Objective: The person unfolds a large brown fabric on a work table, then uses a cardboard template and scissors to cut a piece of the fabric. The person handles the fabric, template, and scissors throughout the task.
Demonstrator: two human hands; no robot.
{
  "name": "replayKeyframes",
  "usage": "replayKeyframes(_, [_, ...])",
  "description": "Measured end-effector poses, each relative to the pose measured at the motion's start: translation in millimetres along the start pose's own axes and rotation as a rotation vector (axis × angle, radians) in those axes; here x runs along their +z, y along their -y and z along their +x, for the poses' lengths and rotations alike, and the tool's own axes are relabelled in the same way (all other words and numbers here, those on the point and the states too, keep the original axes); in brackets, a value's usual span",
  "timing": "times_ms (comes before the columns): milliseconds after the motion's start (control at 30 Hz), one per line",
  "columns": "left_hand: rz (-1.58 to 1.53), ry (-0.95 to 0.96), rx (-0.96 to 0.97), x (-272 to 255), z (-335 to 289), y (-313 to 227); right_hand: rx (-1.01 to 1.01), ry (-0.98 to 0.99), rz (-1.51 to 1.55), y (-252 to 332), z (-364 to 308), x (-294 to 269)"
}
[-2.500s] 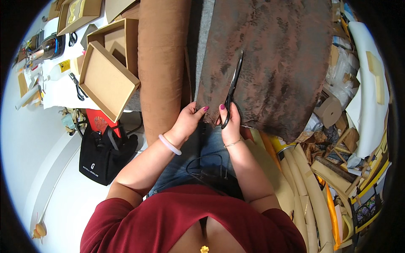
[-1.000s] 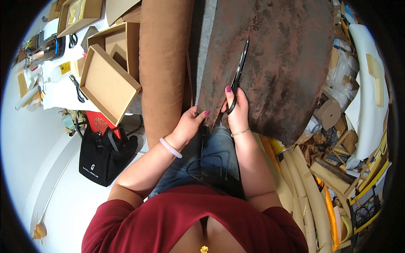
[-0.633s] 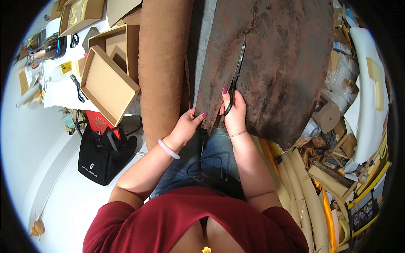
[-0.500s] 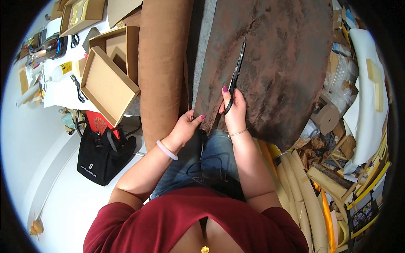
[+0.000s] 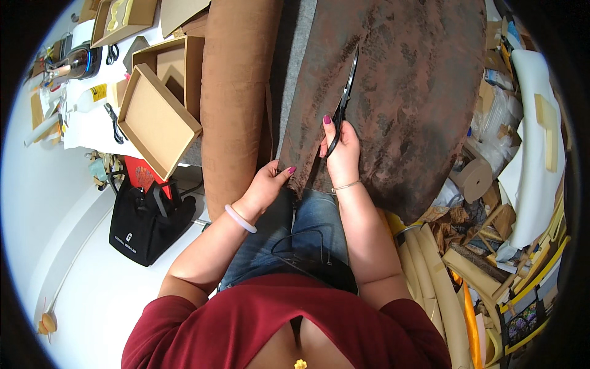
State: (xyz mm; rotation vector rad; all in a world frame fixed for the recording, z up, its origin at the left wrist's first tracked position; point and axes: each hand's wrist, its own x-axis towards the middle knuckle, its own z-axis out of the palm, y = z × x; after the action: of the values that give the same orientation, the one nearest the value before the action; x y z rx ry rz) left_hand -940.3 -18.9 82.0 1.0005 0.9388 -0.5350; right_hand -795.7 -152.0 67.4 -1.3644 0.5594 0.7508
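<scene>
A large sheet of mottled dark brown material, leather-like or cloth (image 5: 405, 92), spreads in front of me and hangs over the near edge. My left hand (image 5: 268, 184) pinches its near left corner between thumb and fingers. In my right hand (image 5: 344, 150) is a pair of black-handled scissors (image 5: 348, 83), blades pointing away from me above the sheet. The blades look closed together. Fingers of the right hand wrap the handles, with the thumb on the left side. Left of the sheet lies a thick brown roll of material (image 5: 236, 92).
On the left table are open cardboard boxes (image 5: 158, 120), another pair of scissors (image 5: 114, 123) and a bottle (image 5: 91, 98). A black bag (image 5: 150, 221) hangs below. At right stand rolls (image 5: 424, 270), a white foam roll (image 5: 531, 147) and piled scraps.
Both hands have shifted only slightly, the left a little to the left. The scissors have tipped a bit further away. The view has turned slightly.
</scene>
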Motion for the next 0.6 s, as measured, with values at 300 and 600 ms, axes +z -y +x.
replayKeyframes(300, [0.006,0.025,0.017,-2,-1,5,-0.07,0.016,-0.063,24,16,1])
replayKeyframes(600, [-0.001,0.029,-0.01,0,-4,3,-0.05,0.026,-0.013,18,18,3])
